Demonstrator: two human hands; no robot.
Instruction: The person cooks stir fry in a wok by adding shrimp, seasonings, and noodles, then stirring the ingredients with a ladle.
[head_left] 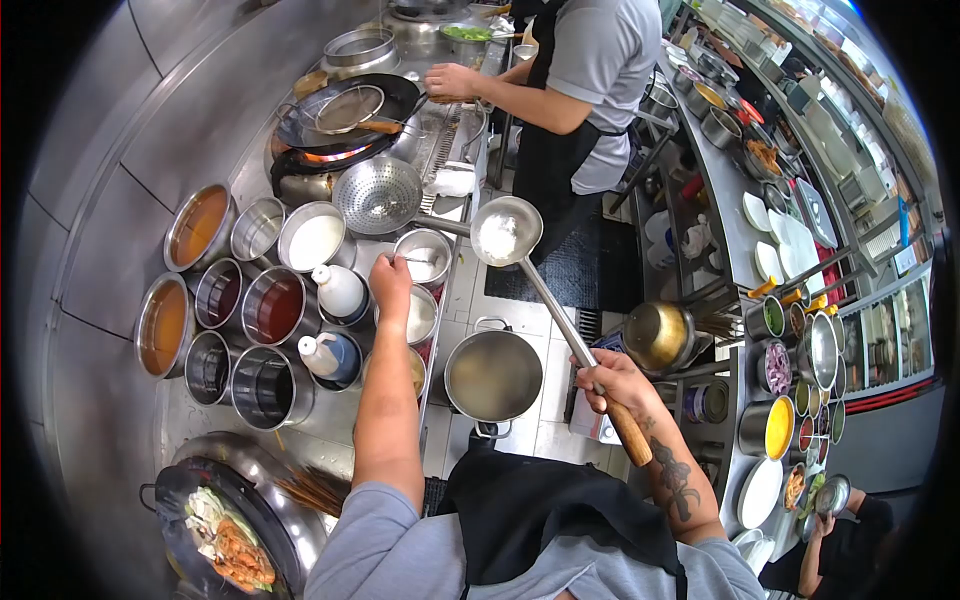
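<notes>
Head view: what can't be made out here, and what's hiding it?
In the head view:
Left hand: palm and grip, hidden by the back of the hand.
Ladle: part of its handle, covered by the right hand.
Co-worker: head, cut off by the top edge.
Two-handled pot: bottom, hidden by cloudy contents.

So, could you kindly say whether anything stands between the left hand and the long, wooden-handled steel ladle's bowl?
Only low things, it seems: the round metal pot of white contents lies between left hand and ladle bowl, and the perforated metal strainer's handle reaches toward the bowl.
</notes>
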